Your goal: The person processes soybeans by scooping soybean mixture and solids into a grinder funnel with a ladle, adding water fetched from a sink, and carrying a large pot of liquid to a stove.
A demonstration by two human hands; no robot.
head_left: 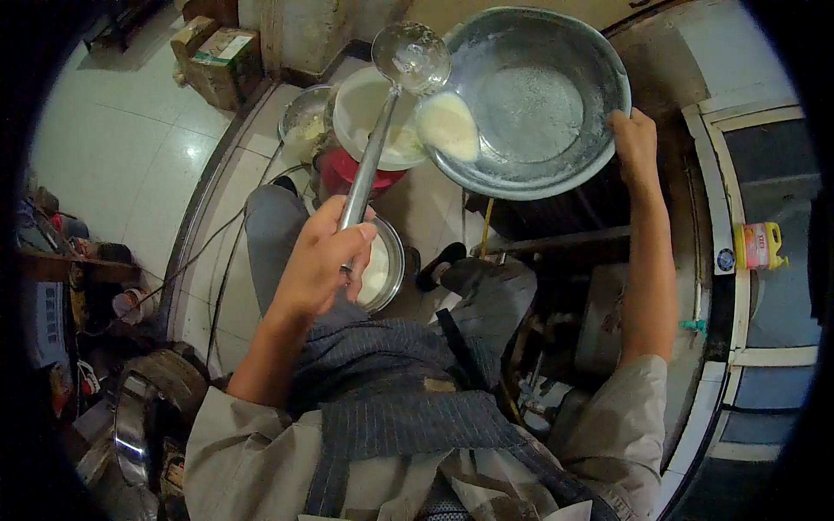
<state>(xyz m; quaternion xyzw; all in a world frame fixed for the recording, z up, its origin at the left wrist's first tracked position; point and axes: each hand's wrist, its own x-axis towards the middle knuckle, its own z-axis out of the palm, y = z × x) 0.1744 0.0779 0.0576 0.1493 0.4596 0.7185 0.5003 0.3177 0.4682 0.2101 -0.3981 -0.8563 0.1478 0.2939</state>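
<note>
My left hand (pixel 326 256) is closed round the long handle of a metal ladle (pixel 380 143). The wet, smeared bowl of the ladle is raised beside the left rim of a wide metal basin (pixel 530 174). My right hand (pixel 636 148) grips that basin by its right rim. A pool of pale cream liquid (pixel 449 128) lies at the basin's left edge, and a whitish film coats the inside. Just left of it, a white bucket (pixel 352 108) stands over something red (pixel 343 169). Below my left hand is a metal pot (pixel 395 260) with white contents.
Another metal bowl (pixel 300 108) with pale residue stands behind the bucket. Cardboard boxes (pixel 228 65) sit at the upper left. A cable (pixel 204 239) runs across the tiled floor. On the right, a yellow jug (pixel 758 247) is by a window frame. Dark equipment lies under the basin.
</note>
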